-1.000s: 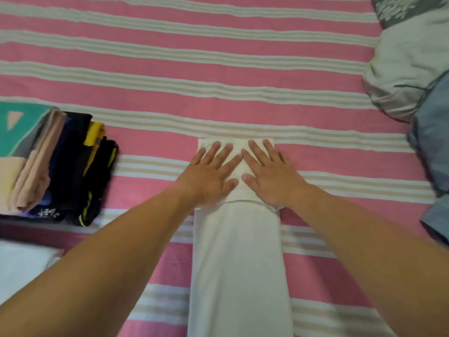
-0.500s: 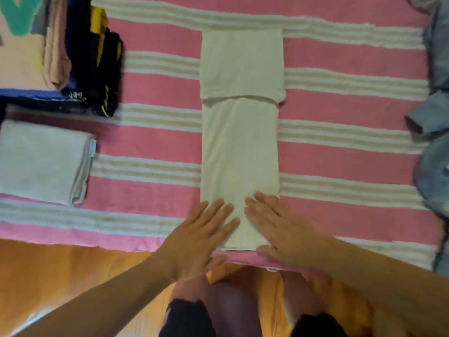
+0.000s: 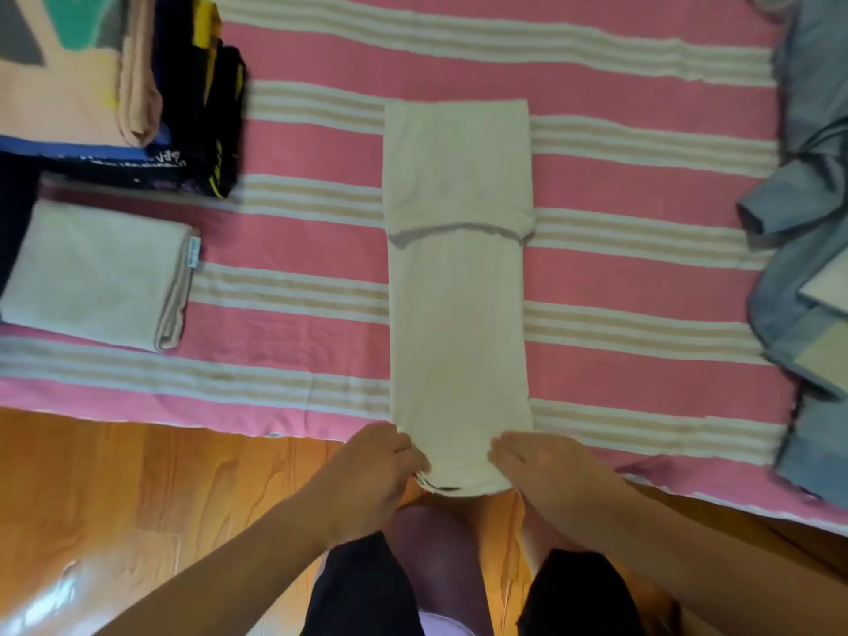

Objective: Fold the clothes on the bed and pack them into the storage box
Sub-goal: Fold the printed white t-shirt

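Half a second ago both hands lay flat with spread fingers on the near part of the white garment. Now they have moved down to its near end and their fingers are curled. The garment itself has stayed in the same place on the bed: a long narrow strip, with its far end already folded back over itself.

The left hand pinches the near left corner of the strip, where a few layers of cloth show at the hem. The right hand holds the near right corner, fingers bent over the edge. How tight this hold is, I cannot tell.

The near end of the garment hangs a little over the front edge of the bed, above the person's knees and the wooden floor. On the left side lies a folded white towel, well apart from the strip, and behind it a stack of folded clothes. On the right edge lies a heap of blue clothes. Between these and the strip the striped sheet is open on both sides.
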The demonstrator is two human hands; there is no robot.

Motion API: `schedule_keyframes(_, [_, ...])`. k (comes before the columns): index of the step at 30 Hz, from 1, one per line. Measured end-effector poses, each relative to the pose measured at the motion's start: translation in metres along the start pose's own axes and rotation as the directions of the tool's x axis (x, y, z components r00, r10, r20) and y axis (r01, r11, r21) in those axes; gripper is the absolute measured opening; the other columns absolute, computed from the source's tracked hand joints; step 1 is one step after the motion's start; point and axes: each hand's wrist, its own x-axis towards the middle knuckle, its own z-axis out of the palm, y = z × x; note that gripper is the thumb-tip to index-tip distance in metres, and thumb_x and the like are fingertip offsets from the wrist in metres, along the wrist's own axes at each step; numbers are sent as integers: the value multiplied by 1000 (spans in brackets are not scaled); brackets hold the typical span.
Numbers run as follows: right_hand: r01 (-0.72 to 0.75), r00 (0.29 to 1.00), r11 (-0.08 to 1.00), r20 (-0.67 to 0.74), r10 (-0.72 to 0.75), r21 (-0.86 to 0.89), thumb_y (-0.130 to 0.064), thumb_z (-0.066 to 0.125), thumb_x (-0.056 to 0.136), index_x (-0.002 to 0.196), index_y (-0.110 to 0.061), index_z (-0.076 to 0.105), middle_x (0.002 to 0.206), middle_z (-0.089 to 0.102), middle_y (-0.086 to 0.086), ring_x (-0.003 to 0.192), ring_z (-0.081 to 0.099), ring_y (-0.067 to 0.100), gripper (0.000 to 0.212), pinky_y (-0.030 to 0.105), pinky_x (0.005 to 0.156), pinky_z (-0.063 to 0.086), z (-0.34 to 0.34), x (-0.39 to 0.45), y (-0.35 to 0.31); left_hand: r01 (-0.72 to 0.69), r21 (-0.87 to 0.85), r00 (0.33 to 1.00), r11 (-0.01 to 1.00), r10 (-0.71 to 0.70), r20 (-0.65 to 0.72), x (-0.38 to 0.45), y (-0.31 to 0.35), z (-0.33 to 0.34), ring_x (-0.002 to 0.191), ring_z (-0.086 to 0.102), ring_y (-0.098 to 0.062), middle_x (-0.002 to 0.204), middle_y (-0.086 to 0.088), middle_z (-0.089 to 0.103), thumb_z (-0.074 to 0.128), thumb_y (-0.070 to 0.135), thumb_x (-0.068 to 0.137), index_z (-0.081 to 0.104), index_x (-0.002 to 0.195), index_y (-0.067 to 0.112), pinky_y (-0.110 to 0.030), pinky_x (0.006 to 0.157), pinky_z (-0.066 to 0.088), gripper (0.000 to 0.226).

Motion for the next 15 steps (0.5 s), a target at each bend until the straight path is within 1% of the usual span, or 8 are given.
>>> schedule_keyframes(1, [-33, 999, 991, 18, 31, 131, -7, 83, 60, 108, -23, 72, 100, 75, -4, 88, 73, 16, 52, 28, 73, 60, -13, -4, -1, 111, -168, 994, 979, -112, 4, -3, 10, -9, 93, 62, -10, 101, 14, 69, 59, 8, 87, 73, 108, 29, -34, 86, 51, 33])
schedule_keyframes(3, [-215, 976, 905, 47, 213, 366, -4, 66, 81, 110, -31, 70, 105, 70, -18, 95, 66, 4, 39, 16, 82, 49, -45, 5, 9, 289, -497, 941, 818, -338, -9, 0, 26, -34, 100, 63, -4, 108, 21, 68, 59, 11, 95, 69, 110, 34, -23, 88, 50, 29])
schedule_keyframes(5, [-329, 922, 747, 25, 387, 578, -14, 61, 91, 103, -40, 65, 99, 65, -27, 91, 59, -5, 29, 10, 79, 42, -82, 30, 25, 313, -698, 849, 644, -519, -97, 20, 30, -64, 99, 65, -5, 108, 22, 68, 64, 9, 95, 65, 113, 34, -19, 85, 52, 31])
schedule_keyframes(7, [-320, 861, 564, -15, 509, 762, -21, 67, 93, 100, -43, 63, 97, 67, -21, 89, 61, -3, 23, 17, 77, 48, -104, 63, 45, 235, -865, 751, 442, -649, -127, 52, 18, -88, 99, 68, -9, 108, 12, 71, 68, 9, 94, 61, 119, 31, -27, 86, 55, 34])
schedule_keyframes(9, [-314, 776, 291, 68, 627, 904, -17, 70, 92, 111, -33, 64, 103, 69, -9, 93, 67, 10, 26, 27, 78, 55, -108, 96, 64, 204, -916, 693, 346, -712, -114, 88, -1, -102, 105, 67, -13, 118, 0, 69, 72, 17, 93, 53, 132, 31, -30, 89, 55, 45])
schedule_keyframes(10, [-339, 734, 239, 96, 672, 910, -12, 69, 91, 116, -27, 63, 103, 69, -6, 94, 68, 15, 30, 30, 78, 56, -102, 108, 73, 216, -920, 680, 326, -726, -98, 103, -11, -104, 107, 65, -11, 123, -1, 65, 72, 20, 94, 47, 139, 32, -27, 89, 52, 53])
schedule_keyframes(12, [-413, 651, 257, 86, 754, 873, -7, 67, 90, 118, -22, 60, 98, 68, -5, 94, 66, 17, 32, 33, 83, 55, -87, 123, 82, 248, -930, 646, 270, -762, -49, 120, -27, -103, 105, 62, -9, 124, -1, 60, 71, 16, 94, 40, 145, 27, -25, 86, 50, 61])
schedule_keyframes(15, [-432, 553, 171, 110, 826, 885, -13, 66, 88, 112, -18, 60, 99, 69, 0, 92, 67, 18, 25, 33, 77, 55, -68, 124, 77, 280, -925, 578, 255, -815, -50, 117, -32, -90, 96, 66, -20, 104, -1, 64, 72, 10, 92, 49, 129, 20, -38, 90, 56, 45])
